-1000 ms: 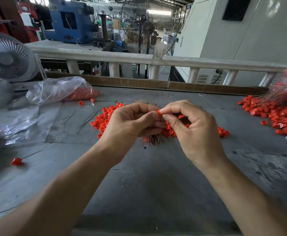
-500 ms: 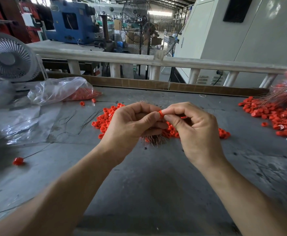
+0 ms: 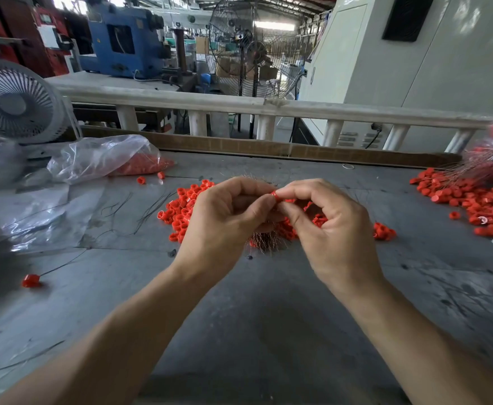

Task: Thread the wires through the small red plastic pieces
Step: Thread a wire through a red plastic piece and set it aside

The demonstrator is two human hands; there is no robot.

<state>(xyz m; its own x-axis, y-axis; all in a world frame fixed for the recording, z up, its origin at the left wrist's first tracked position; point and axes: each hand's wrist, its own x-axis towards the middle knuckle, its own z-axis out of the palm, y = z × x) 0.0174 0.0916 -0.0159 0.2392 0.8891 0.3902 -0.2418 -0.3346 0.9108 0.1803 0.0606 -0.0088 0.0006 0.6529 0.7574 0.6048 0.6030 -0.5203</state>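
The right hand [image 3: 331, 226] is pinching a tiny, light, stiff red piece [image 3: 274, 194] by its rim while the left hand [image 3: 224, 217], fingers curled, is probably feeding a springy thin wire.

Single head-worn wide-angle view, aimed forward and down over the grey table [image 3: 268, 331]; both forearms are seen close, entering from the bottom edge. The factory floor is seen far beyond a white railing [image 3: 327, 111].

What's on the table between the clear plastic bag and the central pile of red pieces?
Head view: two stray red pieces lie between the plastic bag and the central pile, plus loose dark wires.
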